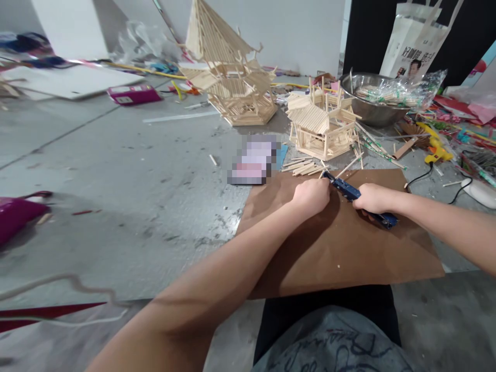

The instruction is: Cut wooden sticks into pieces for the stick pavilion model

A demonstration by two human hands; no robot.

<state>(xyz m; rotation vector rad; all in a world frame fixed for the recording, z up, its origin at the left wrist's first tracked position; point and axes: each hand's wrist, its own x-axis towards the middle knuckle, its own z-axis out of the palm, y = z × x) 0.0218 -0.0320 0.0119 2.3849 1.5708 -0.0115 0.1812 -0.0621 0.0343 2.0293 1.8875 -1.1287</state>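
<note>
My right hand [372, 199] is wrapped round a long dark-blue hand tool [346, 189] with metal parts at its ends; its exact kind is unclear. The tool slants across brown paper [310, 258], its far end up by my left hand [313, 196]. That left hand is closed at the tool's tip, and whatever its fingers pinch is hidden. A thin wooden stick [352, 164] sticks out just past the tool's tip. Several short sticks [304, 166] lie loose beyond my left hand. Behind them stands a small six-sided stick model [323, 126] with part of a roof.
A taller stick pagoda [232, 77] stands at the back. Left of the paper lies a blurred-out phone [251, 160]. To the right are a metal bowl [375, 111] with bagged sticks, a yellow glue gun [436, 144] and its cord. Purple packs [134, 95] lie on the left.
</note>
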